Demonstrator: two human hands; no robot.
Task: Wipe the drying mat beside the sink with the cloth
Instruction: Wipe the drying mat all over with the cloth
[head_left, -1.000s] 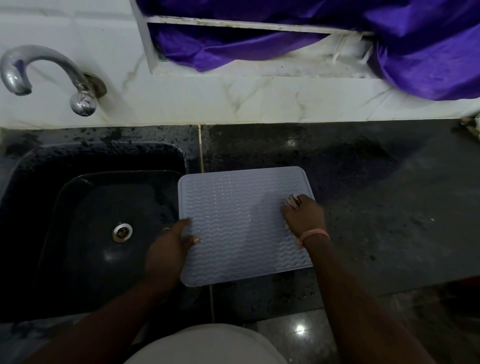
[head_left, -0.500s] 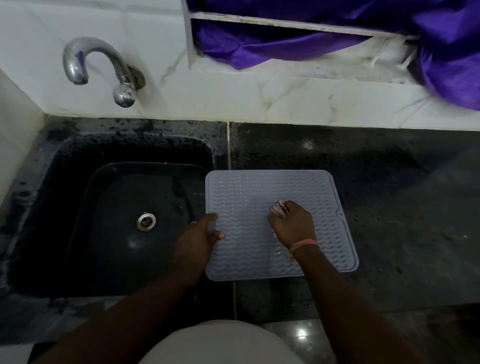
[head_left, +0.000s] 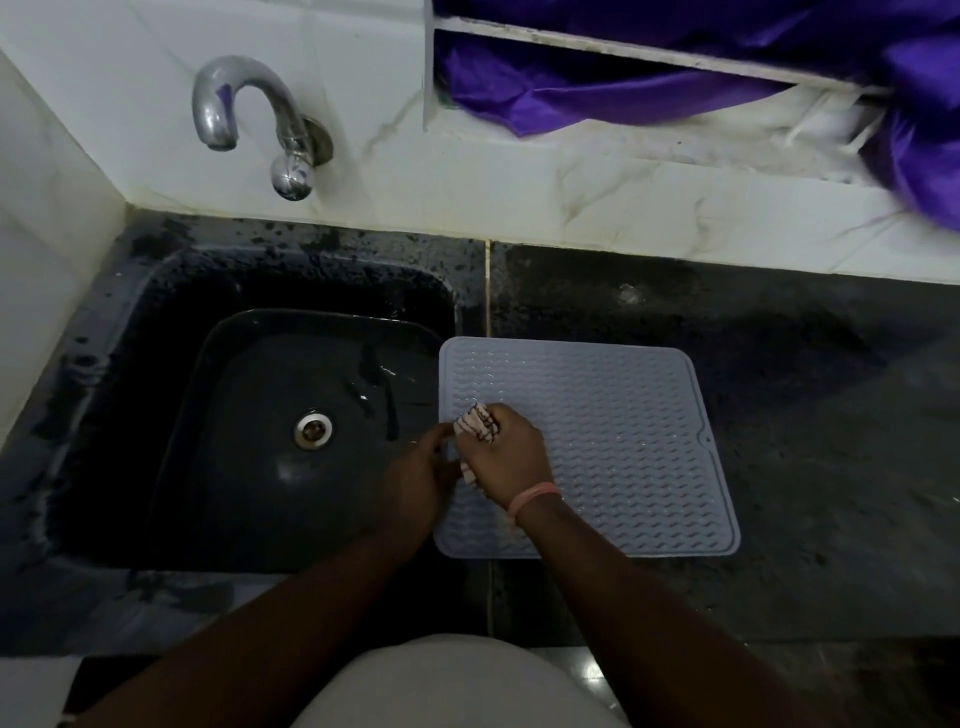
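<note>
Right hand (head_left: 511, 457) is gripping the bunched cloth (head_left: 475, 422), pressing it onto the left part of the drying mat (head_left: 613, 426), likely for scrubbing pressure. Left hand (head_left: 421, 475) is sitting at the mat's left edge, probably pinning it against sliding; can't tell its grip. Mat is lying flat on the dark speckled counter (head_left: 805, 415), just beside the black sink (head_left: 249, 426). Tap (head_left: 249, 114) on white tiled wall; purple fabric (head_left: 597, 88) hanging above.

The cloth (head_left: 475, 423) has been slid across the drying mat (head_left: 613, 441) to its left edge, gripped in the right hand (head_left: 506, 457). The left hand (head_left: 421, 480) is now touched by it there.
</note>
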